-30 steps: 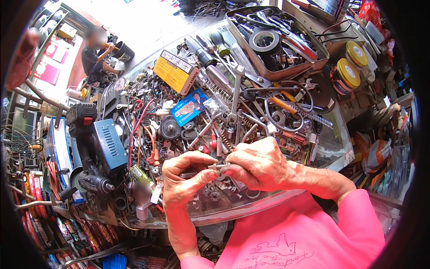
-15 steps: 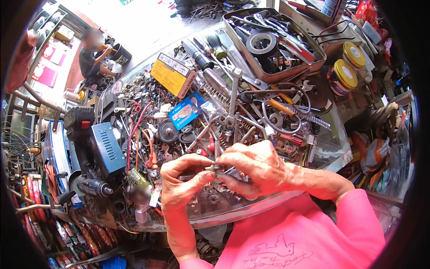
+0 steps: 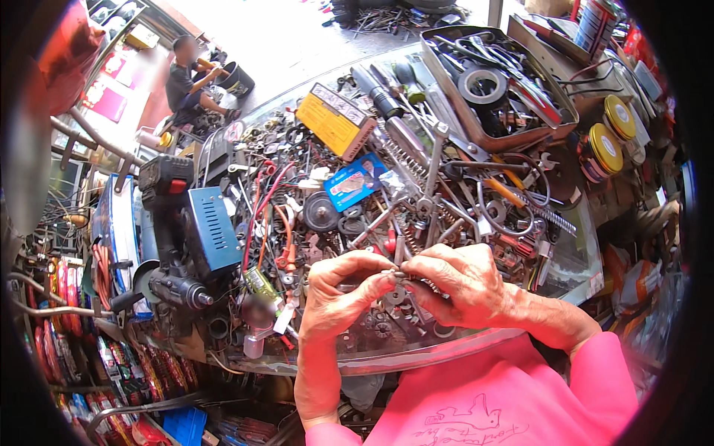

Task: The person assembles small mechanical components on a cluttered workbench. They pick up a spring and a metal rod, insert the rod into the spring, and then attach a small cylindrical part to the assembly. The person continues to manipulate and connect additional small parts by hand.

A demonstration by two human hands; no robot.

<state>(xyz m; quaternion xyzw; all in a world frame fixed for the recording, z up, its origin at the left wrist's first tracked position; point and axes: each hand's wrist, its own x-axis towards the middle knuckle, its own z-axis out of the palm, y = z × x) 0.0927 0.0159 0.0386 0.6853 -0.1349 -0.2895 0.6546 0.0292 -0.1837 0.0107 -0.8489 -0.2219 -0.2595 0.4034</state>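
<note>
Over the near edge of a cluttered glass-topped table (image 3: 446,348), both hands meet at a small metal part (image 3: 399,274). Thumb and forefinger of my left hand (image 3: 338,296) pinch it from the left. My right hand (image 3: 462,286) grips it from the other side, its fingers bent and pressed together. The part is mostly covered by fingertips, so its exact kind does not show. Just beyond the fingertips lie loose bolts, rods and a red-handled piece. A black round wheel (image 3: 322,212) and a blue card (image 3: 355,183) are farther off.
A cordless drill (image 3: 175,286) and a blue vented metal box (image 3: 214,229) stand at the left. A yellow carton (image 3: 335,123) lies mid-table. Far right are a tool-filled metal tray (image 3: 539,137) and yellow-lidded cans (image 3: 604,149). A person (image 3: 190,82) sits beyond, by a black bucket (image 3: 236,80).
The whole scene has shifted rightward in the picture as the view turned. Both hands stay together at the small metal part, with only slight finger movement.
</note>
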